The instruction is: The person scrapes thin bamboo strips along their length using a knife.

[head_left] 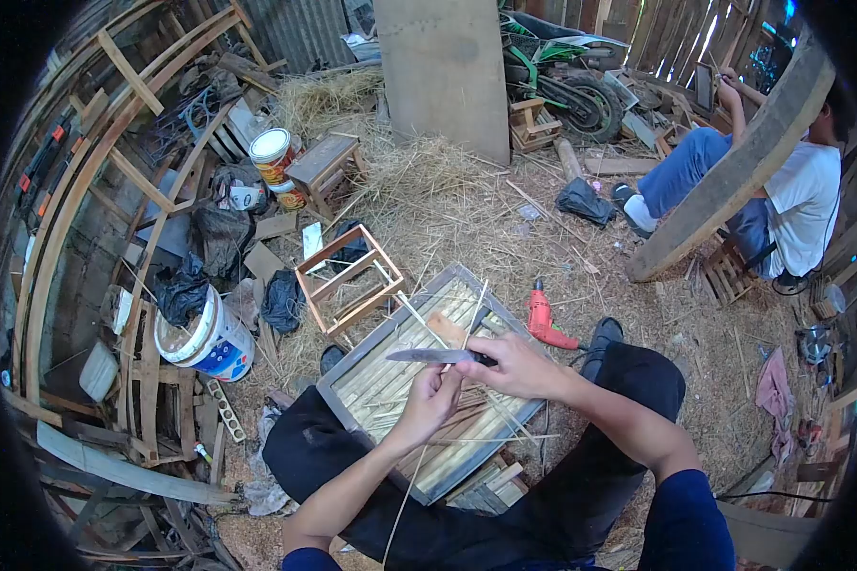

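Note:
My right hand is closed around the dark handle of a knife, whose blade points left. Just below the blade, my left hand pinches a thin pale strip, probably bamboo or cane. One length of the strip trails down between my legs. Both hands are close together, and where strip and blade meet is partly hidden by my fingers. Beneath them lies a framed slatted wooden board with several loose thin strips on it. A flat brown piece rests on the board beyond the knife.
A red power drill lies right of the board. Beyond it stand a small wooden frame and a white bucket at left. A leaning post rises at right, near a seated person. Straw covers the ground.

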